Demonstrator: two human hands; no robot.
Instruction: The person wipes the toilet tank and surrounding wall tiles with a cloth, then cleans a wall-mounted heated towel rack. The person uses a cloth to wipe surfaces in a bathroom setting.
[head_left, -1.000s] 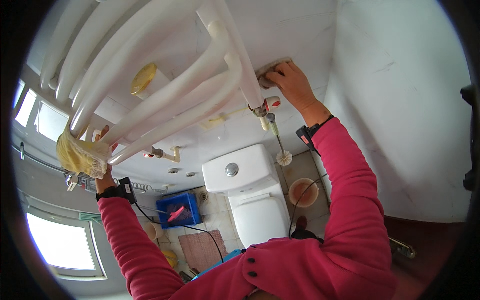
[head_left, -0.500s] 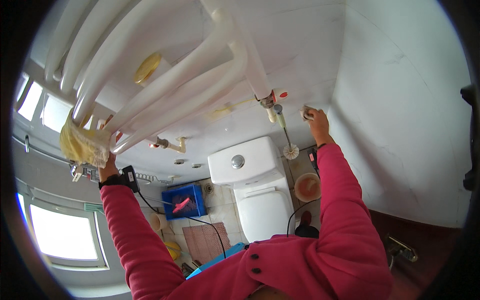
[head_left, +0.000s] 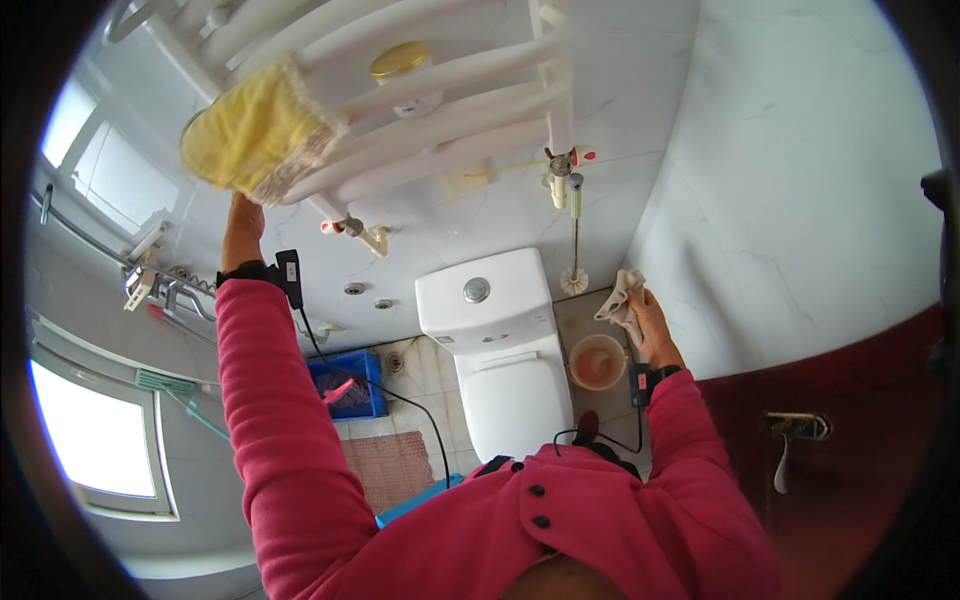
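My right hand [head_left: 655, 330] grips a crumpled beige cloth [head_left: 625, 300], low beside the wall and above a pale bucket [head_left: 597, 362] with reddish liquid. Up at the left, my left hand [head_left: 243, 228] reaches to the lower left end of the white tube radiator [head_left: 440, 135]. A fluffy yellow cloth [head_left: 250, 130] with a pale fringe covers its fingers, so whether they grip the cloth or the radiator is hidden.
A white toilet [head_left: 515, 400] stands below the radiator. A toilet brush [head_left: 575, 275] hangs from the radiator's valve. A gold-lidded jar [head_left: 402, 65] sits behind the tubes. A blue crate [head_left: 350, 385] and a reddish mat [head_left: 390, 470] lie on the tiles.
My right hand has come down from the wall by the brush to above the bucket, and its cloth now hangs looser. The view has shifted; my left hand stays at the yellow cloth.
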